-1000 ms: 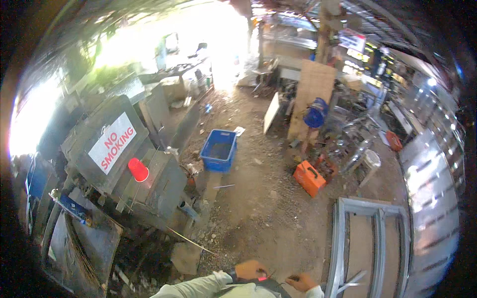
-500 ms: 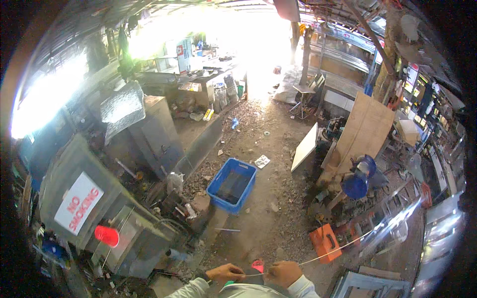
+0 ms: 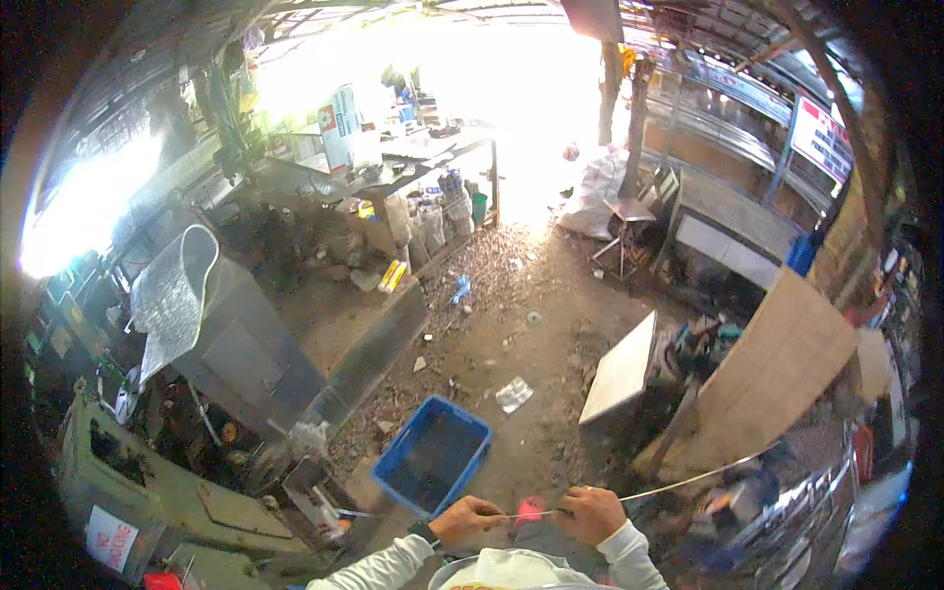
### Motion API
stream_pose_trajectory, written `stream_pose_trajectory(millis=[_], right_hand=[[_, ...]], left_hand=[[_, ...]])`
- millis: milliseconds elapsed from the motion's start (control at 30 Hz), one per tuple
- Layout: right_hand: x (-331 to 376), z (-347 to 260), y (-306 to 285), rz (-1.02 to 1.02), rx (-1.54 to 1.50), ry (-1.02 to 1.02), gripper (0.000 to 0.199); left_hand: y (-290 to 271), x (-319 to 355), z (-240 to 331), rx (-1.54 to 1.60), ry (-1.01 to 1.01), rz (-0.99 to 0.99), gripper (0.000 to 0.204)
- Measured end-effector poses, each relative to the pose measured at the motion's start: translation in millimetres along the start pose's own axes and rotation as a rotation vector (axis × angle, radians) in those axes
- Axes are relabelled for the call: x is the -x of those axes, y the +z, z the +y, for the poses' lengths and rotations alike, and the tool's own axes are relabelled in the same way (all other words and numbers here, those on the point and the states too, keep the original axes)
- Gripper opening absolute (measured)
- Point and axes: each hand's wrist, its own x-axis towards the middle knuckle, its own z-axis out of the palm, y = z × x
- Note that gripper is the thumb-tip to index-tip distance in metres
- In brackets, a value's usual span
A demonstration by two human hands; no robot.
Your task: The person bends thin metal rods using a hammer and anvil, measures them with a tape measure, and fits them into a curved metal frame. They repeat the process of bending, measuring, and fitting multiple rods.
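A long, thin, pale strip point(image 3: 688, 481) is stretched between my two hands in front of my body. My left hand point(image 3: 467, 519) pinches it between thumb and fingers. Closed around it a short way to the right is my right hand point(image 3: 593, 514), with a ring on one finger. From there the strip runs on far to the right; whether it is bamboo, cane or plastic I cannot tell. A small pink-red object point(image 3: 529, 508) shows behind the span between my hands. Just beyond my left hand stands a blue plastic crate point(image 3: 400, 492) on the dirt floor.
A plywood sheet point(image 3: 767, 369) and a white board point(image 3: 619, 374) lean on clutter at the right. Grey metal cabinets point(image 3: 241, 344) stand at the left, near a sheet of silvery foil insulation point(image 3: 177, 295). Farther off are a cluttered workbench point(image 3: 433, 147) and a folding chair point(image 3: 629, 211).
The view has tilted upward and drawn nearer, so the crate sits lower in it. Both hands keep hold of the strip, slightly higher and a little farther right in the picture.
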Motion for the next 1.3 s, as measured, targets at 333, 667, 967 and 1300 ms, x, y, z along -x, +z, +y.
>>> stream_pose_trajectory(millis=[333, 667, 967, 1300], right_hand=[[-370.2, 175.0, -38.1, 0.183, -0.057, -0.390, 0.026], [-704.4, 361.6, -14.1, -0.378, -0.018, -0.514, 0.029], [-1056.4, 439.0, 37.4, -0.498, 0.039, -0.687, 0.033], [-1458.3, 404.0, 101.7, -0.748, -0.027, -0.657, 0.045]], left_hand=[[-154.9, -204.2, 46.2, 0.243, -0.013, 0.702, 0.034], [-441.8, -484.7, 8.7, 0.336, 0.043, 1.458, 0.045], [-684.0, -531.1, 136.9, 0.711, 0.451, 1.799, 0.054], [-821.2, -565.3, 160.7, 0.494, 0.538, 2.182, 0.036]])
